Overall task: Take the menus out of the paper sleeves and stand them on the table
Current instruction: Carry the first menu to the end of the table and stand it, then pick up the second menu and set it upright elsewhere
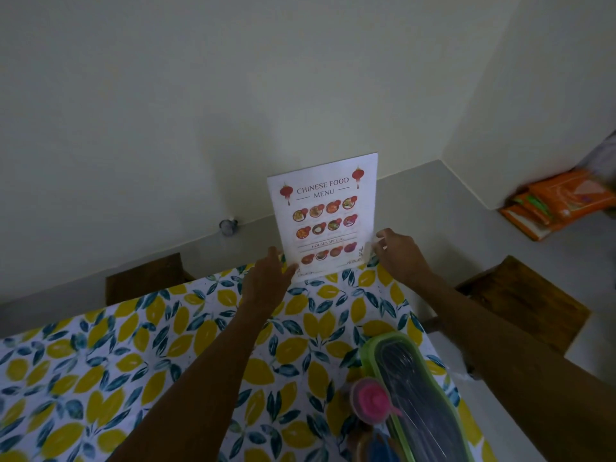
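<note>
A white menu [325, 215] headed "Chinese Food Menu", with red lanterns and rows of dish pictures, stands upright at the far edge of the table [100, 361]. My left hand [266, 281] touches its lower left corner with fingers spread. My right hand [396, 251] pinches its lower right edge. No paper sleeve is in sight.
The table wears a lemon-and-leaf cloth. A green-rimmed cutlery box [416, 395] and a pink-lidded container [371, 400] sit at the near right. Dark wooden chairs [146, 278] [523, 301] flank the table. Orange packets [560, 201] lie on the floor by the wall.
</note>
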`<action>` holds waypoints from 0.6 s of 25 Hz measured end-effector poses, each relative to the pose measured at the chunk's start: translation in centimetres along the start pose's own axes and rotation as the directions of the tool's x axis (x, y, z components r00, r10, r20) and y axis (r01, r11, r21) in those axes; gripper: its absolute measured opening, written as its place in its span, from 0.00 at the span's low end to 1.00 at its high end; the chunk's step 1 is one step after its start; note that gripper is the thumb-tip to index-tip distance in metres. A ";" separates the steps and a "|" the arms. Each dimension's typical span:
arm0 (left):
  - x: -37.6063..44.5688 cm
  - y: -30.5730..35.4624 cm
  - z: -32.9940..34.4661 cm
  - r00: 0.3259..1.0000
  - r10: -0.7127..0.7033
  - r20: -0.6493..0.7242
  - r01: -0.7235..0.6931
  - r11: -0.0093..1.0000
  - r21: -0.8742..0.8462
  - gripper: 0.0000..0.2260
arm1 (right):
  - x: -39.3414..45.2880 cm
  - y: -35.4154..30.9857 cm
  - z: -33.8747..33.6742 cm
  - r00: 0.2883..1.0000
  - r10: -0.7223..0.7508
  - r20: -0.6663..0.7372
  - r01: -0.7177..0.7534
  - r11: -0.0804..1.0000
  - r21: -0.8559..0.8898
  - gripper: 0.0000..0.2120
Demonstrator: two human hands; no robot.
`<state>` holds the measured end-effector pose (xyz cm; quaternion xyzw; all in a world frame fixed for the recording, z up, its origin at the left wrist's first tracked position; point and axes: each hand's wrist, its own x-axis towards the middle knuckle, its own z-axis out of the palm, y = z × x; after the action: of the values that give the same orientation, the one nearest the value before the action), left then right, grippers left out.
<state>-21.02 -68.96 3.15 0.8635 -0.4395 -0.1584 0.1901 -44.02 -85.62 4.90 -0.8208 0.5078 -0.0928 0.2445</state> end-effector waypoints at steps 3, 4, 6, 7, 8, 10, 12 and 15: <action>-1.9 -0.1 -1.3 0.999 0.032 -0.020 -0.030 0.997 0.068 0.25 | -1.5 -0.8 -1.1 1.000 -0.014 -0.022 0.013 0.999 -0.032 0.16; -2.7 -0.2 -1.9 0.997 0.065 -0.028 -0.062 0.992 0.111 0.27 | -2.2 -1.3 -1.6 1.000 -0.017 -0.020 0.016 0.999 -0.044 0.16; -4.2 -0.4 -3.2 0.989 0.138 -0.056 -0.122 0.968 0.221 0.31 | -3.4 -2.4 -2.3 0.999 -0.039 0.006 0.040 0.996 -0.078 0.17; -5.1 -0.6 -4.0 0.983 0.169 -0.071 -0.145 0.954 0.261 0.32 | -4.3 -3.1 -2.7 0.998 -0.059 0.033 0.062 0.992 -0.110 0.19; -6.0 -0.9 -4.9 0.978 0.194 -0.081 -0.164 0.943 0.288 0.33 | -5.3 -3.9 -3.0 0.995 -0.077 0.069 0.087 0.984 -0.156 0.21; -8.0 -1.7 -6.8 0.970 0.223 -0.094 -0.182 0.928 0.326 0.33 | -7.4 -6.1 -3.6 0.984 -0.098 0.150 0.135 0.957 -0.259 0.26; -10.4 -3.0 -9.1 0.962 0.250 -0.108 -0.200 0.918 0.343 0.35 | -9.9 -9.0 -3.7 0.973 -0.124 0.197 0.185 0.927 -0.326 0.30; -14.0 -5.6 -12.0 0.975 0.212 -0.060 -0.180 0.925 0.334 0.36 | -13.9 -13.7 -3.2 0.961 -0.141 0.239 0.226 0.899 -0.376 0.35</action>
<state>-19.71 -52.21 12.56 0.8413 -0.5341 -0.0222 0.0801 -41.00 -69.36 15.84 -0.9029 0.4078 0.0756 0.1130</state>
